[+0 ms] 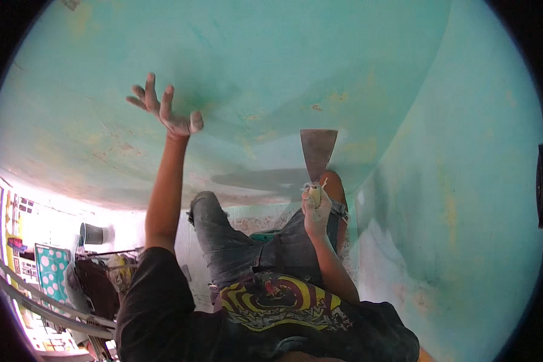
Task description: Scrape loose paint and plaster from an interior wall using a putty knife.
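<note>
My right hand (317, 212) is closed round the handle of a broad putty knife (318, 151), whose flat metal blade points up in front of the wall. Pale dust coats the fingers. Higher up and to the left, my left hand (169, 106) is raised with fingers spread, holding nothing, close to the turquoise painted wall (271, 59). Whether its fingertips touch the wall I cannot tell. Yellowish worn patches and small chipped spots mark the paint. A paler, greyish-white area lies behind the blade.
A second wall (434, 217) meets the first at a corner on my right. My bent knees, in grey jeans (226, 235), are close to the wall. At left are a grey bucket (92, 233), a polka-dot panel (53, 273) and curved metal rails (50, 312).
</note>
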Action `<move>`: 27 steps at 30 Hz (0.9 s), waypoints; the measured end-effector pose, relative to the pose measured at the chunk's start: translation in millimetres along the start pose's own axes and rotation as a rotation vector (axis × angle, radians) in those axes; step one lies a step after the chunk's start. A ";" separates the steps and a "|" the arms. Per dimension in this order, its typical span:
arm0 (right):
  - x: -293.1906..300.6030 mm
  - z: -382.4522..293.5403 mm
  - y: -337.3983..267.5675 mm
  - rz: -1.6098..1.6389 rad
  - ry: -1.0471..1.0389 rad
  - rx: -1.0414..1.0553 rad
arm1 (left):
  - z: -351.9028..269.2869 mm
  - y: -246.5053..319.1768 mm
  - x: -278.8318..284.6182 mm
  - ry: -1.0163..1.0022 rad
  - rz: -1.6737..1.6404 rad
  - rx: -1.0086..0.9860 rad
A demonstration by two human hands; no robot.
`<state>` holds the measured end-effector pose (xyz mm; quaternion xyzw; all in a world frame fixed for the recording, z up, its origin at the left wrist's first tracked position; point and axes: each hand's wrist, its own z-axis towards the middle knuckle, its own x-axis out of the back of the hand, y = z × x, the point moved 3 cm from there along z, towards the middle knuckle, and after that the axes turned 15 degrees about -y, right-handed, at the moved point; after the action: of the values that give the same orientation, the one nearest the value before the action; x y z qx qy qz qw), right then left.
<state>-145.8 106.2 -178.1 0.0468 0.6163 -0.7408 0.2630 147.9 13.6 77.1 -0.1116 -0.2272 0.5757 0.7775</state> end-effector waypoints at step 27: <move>9.4 -25.0 66.9 -0.636 -0.434 -0.250 | 80.9 187.9 162.0 0.103 -2.295 0.384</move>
<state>-130.3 119.6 -247.1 -0.3361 0.6154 -0.6974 0.1485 -11.9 218.4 102.2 0.2561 -0.0720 -0.4464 0.8544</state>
